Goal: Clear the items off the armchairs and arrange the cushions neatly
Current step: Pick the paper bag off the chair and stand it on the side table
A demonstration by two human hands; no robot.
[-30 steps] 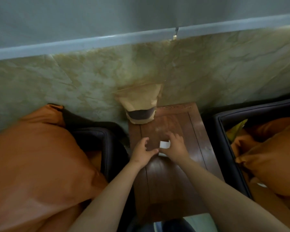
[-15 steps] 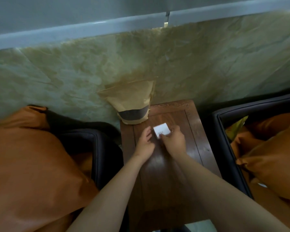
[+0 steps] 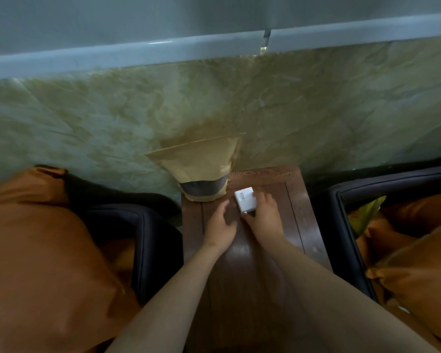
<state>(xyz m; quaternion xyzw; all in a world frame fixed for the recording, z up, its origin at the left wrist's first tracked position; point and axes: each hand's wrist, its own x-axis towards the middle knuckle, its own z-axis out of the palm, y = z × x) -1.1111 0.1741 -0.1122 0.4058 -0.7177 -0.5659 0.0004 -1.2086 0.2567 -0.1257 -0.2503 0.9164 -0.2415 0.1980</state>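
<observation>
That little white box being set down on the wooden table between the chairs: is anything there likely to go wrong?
Two small risks, I think. The white box sits right beside the brown paper pouch leaning on the wall, so the right hand or left hand might nudge the pouch over. The side table is narrow and glossy, with gaps beside both armchairs; a pushed box may slide off an edge.

white box [image 3: 245,200]: print too small to read | right hand [image 3: 264,215] covers its near edge | cushion [image 3: 423,284] cropped right
</observation>
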